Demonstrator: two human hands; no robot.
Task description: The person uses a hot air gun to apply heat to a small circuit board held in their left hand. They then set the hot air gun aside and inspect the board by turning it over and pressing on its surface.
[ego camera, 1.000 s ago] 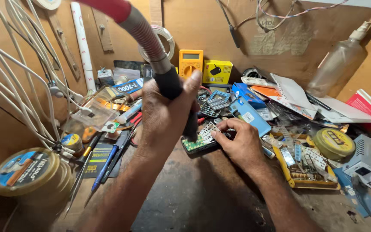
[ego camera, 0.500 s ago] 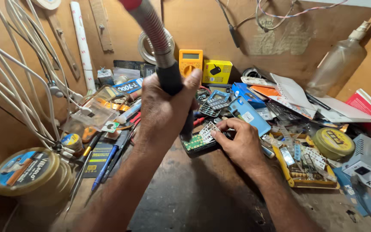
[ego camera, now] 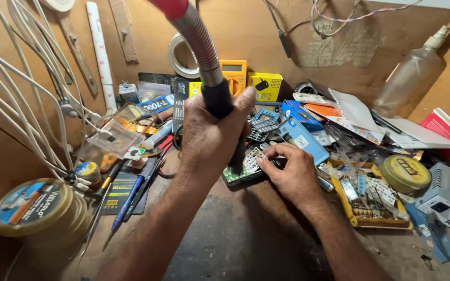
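My left hand [ego camera: 209, 136] grips the black handle of a hot-air wand [ego camera: 220, 96], whose ribbed metal hose [ego camera: 196, 36] rises to the top of the view. The wand's nozzle points down at a small green circuit board [ego camera: 241, 170] on the wooden bench. My right hand [ego camera: 290, 171] rests on the bench beside that board, fingertips touching its right edge and holding it flat.
A yellow multimeter [ego camera: 234, 74] and a yellow box [ego camera: 265, 86] stand at the back. Blue boxes [ego camera: 300, 136], papers and a plastic bottle [ego camera: 410, 78] crowd the right. A round solder tin [ego camera: 35, 207], screwdrivers [ego camera: 126, 200] and white cables [ego camera: 22, 93] sit on the left.
The wand and my left hand have shifted slightly right and nearer the board. My right hand stays on the board.
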